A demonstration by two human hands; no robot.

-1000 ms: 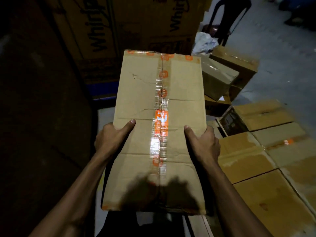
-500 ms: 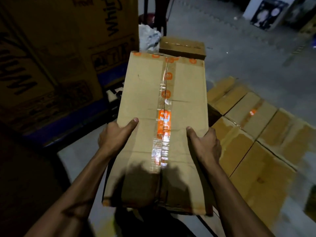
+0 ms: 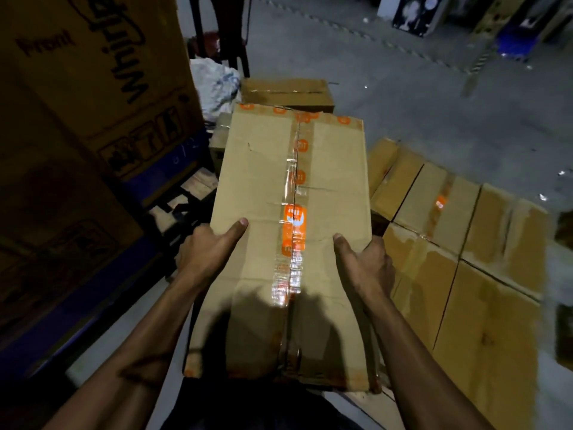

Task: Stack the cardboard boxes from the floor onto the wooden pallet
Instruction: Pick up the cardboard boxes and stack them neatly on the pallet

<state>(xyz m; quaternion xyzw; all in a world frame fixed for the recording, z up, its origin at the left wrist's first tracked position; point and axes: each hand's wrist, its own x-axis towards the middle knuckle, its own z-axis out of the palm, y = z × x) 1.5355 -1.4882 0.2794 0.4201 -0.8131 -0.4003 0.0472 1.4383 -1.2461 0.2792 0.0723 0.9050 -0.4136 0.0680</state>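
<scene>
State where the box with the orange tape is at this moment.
In the head view, the taped box fills the centre, held up between the left hand and the right hand; a row of flat-lying boxes is on its right.

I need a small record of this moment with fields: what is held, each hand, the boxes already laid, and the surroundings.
held: taped cardboard box, carried flat, tape seam up
left hand: grips the box's left edge, thumb on top
right hand: grips the right edge, thumb on top
laid boxes: flat layer at right, side by side
left: large printed carton
behind: smaller box on the floor
</scene>
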